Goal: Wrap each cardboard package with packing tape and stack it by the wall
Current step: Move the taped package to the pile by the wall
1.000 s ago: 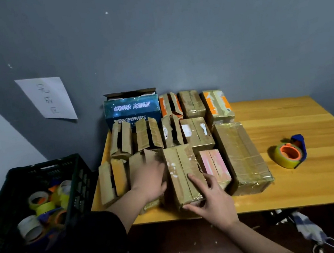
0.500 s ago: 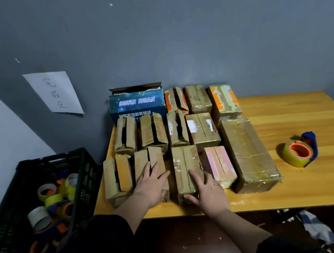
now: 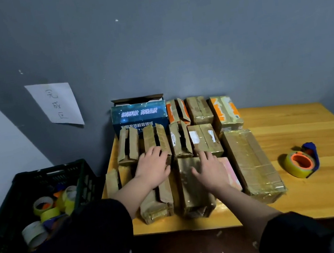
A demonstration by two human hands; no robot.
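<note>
- We are looking down at a wooden table (image 3: 298,198) pushed against a grey wall (image 3: 171,40), with cardboard packages sitting in rows on its left part.
- Our left hand (image 3: 153,168) is lying palm down with its fingers loosely spread, gripping nothing; the fingertips are resting on the near end of a middle-row package (image 3: 156,137), and the wrist is passing over a front-row package (image 3: 158,206).
- Our right hand (image 3: 210,168) is also lying flat with fingers apart, pressing on the top of a taped front package (image 3: 192,199) that is sitting right under its palm.
- Just beyond the right fingertips a package with a white label (image 3: 205,139) is sitting; under the outer edge of that hand a pink-topped package (image 3: 232,170) is showing.
- To the right of the right hand, touching the pink one, a long taped package (image 3: 251,164) is lying.
- Well beyond both hands, by the wall, a blue printed box (image 3: 139,115) and orange-marked packages (image 3: 224,111) are standing.
- Far to the right of the right hand a yellow tape roll (image 3: 300,163) on its dispenser is resting on bare wood.
- To the left of the left hand, off the table, a black crate (image 3: 47,178) is holding more tape rolls (image 3: 45,208).
</note>
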